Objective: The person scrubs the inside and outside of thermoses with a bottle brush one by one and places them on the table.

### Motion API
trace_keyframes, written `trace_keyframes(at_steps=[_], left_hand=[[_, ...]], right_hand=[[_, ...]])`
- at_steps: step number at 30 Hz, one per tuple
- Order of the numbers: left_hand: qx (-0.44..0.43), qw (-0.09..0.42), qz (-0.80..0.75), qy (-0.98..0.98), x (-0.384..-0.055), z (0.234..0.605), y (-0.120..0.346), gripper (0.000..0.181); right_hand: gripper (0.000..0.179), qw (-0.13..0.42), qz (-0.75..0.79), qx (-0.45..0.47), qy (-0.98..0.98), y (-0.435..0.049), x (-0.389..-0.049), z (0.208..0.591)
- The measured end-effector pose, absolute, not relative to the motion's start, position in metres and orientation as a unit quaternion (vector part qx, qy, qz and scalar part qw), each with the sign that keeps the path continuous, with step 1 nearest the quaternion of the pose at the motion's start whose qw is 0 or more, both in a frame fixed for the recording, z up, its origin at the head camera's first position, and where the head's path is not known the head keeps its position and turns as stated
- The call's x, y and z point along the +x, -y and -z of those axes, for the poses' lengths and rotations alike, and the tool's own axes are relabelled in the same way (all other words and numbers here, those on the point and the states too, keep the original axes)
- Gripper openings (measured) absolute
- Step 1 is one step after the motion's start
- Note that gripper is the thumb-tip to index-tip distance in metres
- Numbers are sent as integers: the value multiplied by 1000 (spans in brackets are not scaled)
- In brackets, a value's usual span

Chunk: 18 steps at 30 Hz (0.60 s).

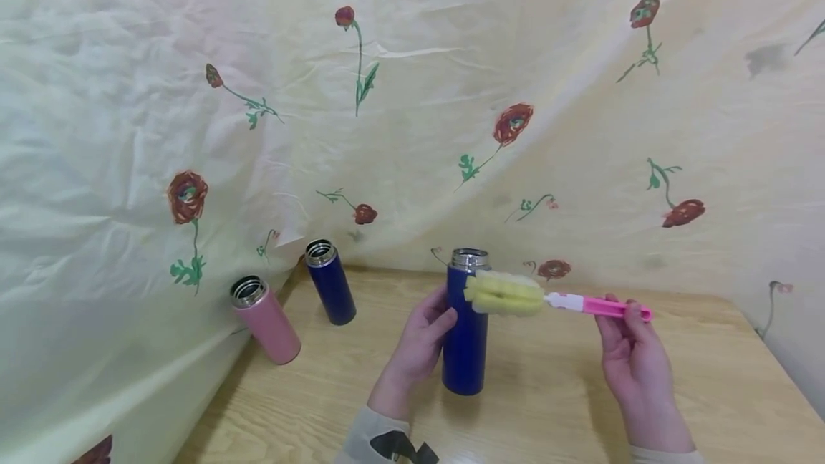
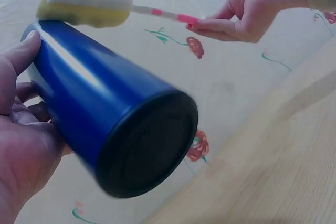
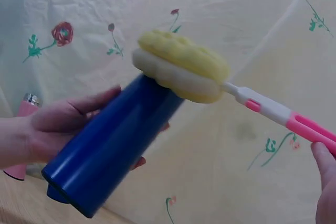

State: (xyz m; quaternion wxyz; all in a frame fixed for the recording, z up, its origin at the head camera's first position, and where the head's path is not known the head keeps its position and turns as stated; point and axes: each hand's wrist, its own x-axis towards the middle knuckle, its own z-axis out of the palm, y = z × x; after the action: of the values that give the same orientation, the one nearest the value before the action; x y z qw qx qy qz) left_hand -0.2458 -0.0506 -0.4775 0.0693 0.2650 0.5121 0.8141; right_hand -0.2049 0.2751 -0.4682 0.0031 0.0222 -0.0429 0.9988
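My left hand [image 1: 422,339] grips a tall blue thermos bottle [image 1: 464,356] near its upper half, thumb across the front; its steel mouth is uncapped. In the left wrist view the black base of the bottle [image 2: 149,148] faces the camera, raised above the wood. My right hand [image 1: 638,371] pinches the pink handle of a bottle brush [image 1: 615,308]. The brush's yellow and white sponge head [image 3: 181,69] points left and overlaps the bottle's upper part, hiding the mouth in the right wrist view.
To the left on the wooden table [image 1: 554,421], a shorter blue bottle [image 1: 333,288] and a pink bottle [image 1: 267,324] stand without lids. A flowered cloth [image 1: 412,127] hangs behind the table and along its left side.
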Motion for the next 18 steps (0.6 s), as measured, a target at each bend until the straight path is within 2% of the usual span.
trace_keyframes(at_steps=[6,13,18], left_hand=[[270,74,-812,-513,-247,478,48,59],[246,78,-796,-547,-248,477,47,74],[225,81,-783,-574,-248,476,47,72]], right_hand=[[5,39,-998,-14,36,-269,-203,458],[5,58,-998,-18,27,-265,-202,454],[4,73,-997,-13,7,-266,-203,453]])
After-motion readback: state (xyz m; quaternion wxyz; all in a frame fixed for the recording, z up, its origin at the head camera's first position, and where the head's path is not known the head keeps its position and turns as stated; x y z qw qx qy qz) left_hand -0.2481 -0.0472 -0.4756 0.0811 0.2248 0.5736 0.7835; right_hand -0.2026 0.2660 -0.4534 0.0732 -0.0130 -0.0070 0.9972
